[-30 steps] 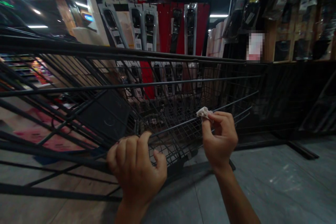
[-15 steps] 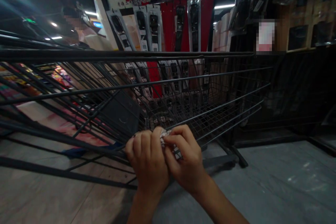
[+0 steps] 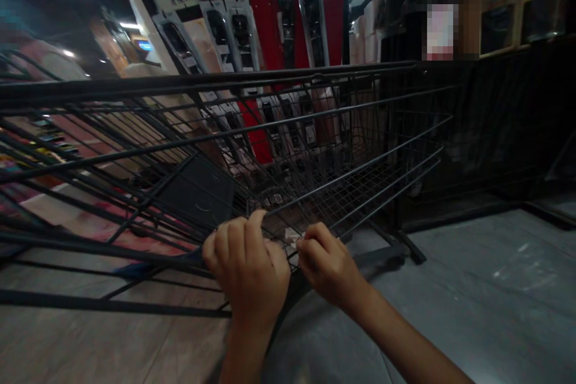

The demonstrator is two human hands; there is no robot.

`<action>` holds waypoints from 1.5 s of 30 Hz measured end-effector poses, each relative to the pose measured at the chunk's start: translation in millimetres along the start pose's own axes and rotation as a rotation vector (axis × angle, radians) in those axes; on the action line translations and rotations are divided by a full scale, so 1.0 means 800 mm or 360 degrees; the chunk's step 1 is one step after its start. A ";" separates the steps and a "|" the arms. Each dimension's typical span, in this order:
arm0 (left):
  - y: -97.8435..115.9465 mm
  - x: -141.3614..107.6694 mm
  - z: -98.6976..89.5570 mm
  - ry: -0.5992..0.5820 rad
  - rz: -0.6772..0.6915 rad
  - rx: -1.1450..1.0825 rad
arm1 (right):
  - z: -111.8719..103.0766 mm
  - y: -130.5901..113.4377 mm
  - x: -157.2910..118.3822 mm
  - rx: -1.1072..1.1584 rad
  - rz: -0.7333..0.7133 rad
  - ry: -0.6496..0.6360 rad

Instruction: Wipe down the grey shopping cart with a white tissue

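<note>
White crumpled wad (image 3: 292,235) in right hand (image 3: 327,265).

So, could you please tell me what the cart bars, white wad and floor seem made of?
Cart bars: probably dark-coated metal, being thin, straight and faintly shiny. White wad: matte, crumpled tissue or cloth, unclear which. Floor: likely smooth tile, with seams and glossy reflections.

Pale wad (image 3: 292,236) in right fingers (image 3: 314,248)
</note>
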State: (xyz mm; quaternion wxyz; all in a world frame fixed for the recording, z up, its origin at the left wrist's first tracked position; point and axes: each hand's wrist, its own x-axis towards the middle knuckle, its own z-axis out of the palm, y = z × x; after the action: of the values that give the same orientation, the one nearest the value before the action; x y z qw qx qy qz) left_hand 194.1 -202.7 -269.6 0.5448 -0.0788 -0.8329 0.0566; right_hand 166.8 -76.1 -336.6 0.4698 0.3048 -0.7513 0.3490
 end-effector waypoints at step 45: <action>0.007 -0.012 -0.004 0.0118 0.0013 -0.0058 | -0.066 -0.032 0.047 -0.0056 0.0173 0.0302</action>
State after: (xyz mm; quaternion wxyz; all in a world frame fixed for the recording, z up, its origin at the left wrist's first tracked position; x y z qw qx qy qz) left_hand 201.4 -199.3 -277.6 0.5734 -0.0943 -0.8128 0.0407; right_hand 199.2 -52.5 -279.5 0.5245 0.2208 -0.7250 0.3880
